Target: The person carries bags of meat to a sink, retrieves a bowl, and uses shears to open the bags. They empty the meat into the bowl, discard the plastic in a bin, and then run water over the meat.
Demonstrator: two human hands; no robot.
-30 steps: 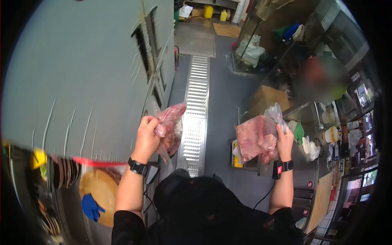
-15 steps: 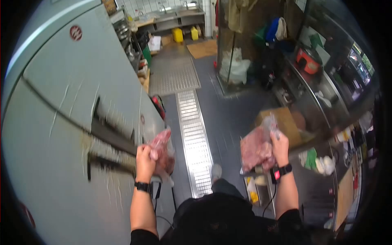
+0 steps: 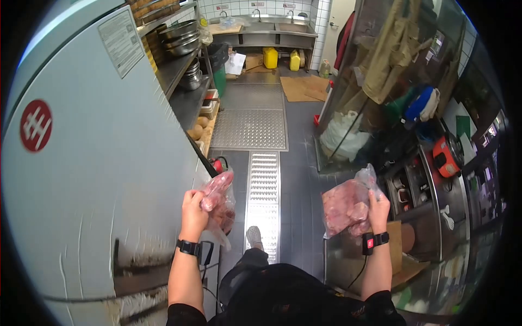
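My left hand [image 3: 193,211] grips a clear plastic bag of raw pink meat [image 3: 218,200], held up close to the big grey steel refrigerator [image 3: 81,163] on my left. My right hand [image 3: 378,208] grips a second clear bag of raw meat [image 3: 345,208] by its gathered top, held out over the dark floor near the counter on my right. Both wrists wear black bands. The two bags hang apart, about a body's width between them.
A metal floor drain grate [image 3: 263,179] runs down the aisle ahead. Shelves with steel bowls [image 3: 185,32] stand past the refrigerator. A steel sink [image 3: 266,24] and yellow jugs [image 3: 270,57] are at the far end. A red cooker [image 3: 446,155] and a white bag [image 3: 342,136] sit on the right.
My view has swung up and along the aisle as I walk forward past the refrigerator. Both hands keep their bags, held at about the same height.
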